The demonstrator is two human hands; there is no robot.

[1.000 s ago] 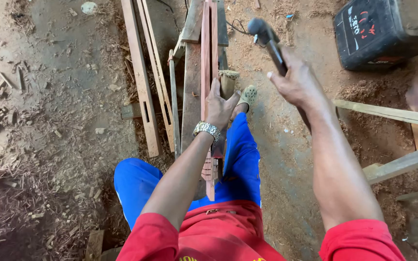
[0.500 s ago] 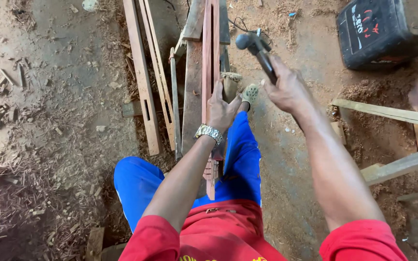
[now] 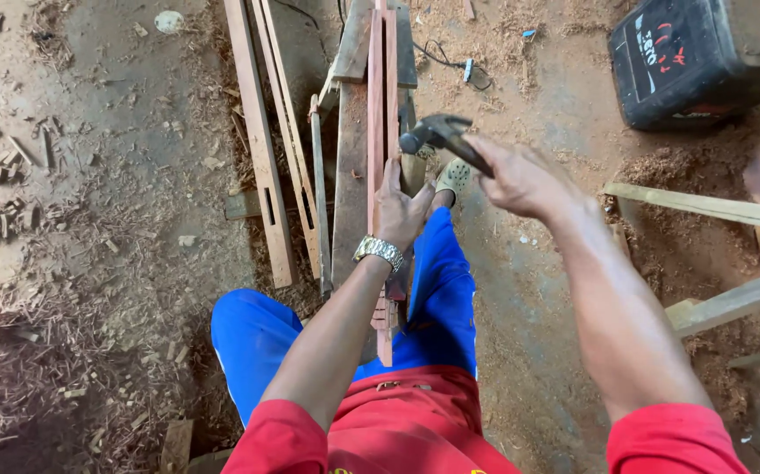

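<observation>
My left hand [image 3: 400, 209], with a metal watch on the wrist, grips a wooden-handled chisel [image 3: 413, 168] standing against a reddish wood rail [image 3: 378, 96]. The rail lies lengthwise on a grey plank [image 3: 350, 175] between my blue-trousered legs. My right hand [image 3: 520, 180] is closed on a hammer [image 3: 437, 133]. The hammer's dark head is down at the top of the chisel handle. One foot in a pale shoe [image 3: 453, 175] shows just right of the chisel.
Loose slotted wood rails [image 3: 257, 132] lie to the left of the plank. Wood chips and shavings [image 3: 11, 351] cover the dirt floor on the left. A black box [image 3: 687, 57] sits at the top right, with timber pieces [image 3: 713, 206] below it.
My right hand has swung the hammer down and left, from raised above the rail to the chisel's top. The left hand has stayed on the chisel.
</observation>
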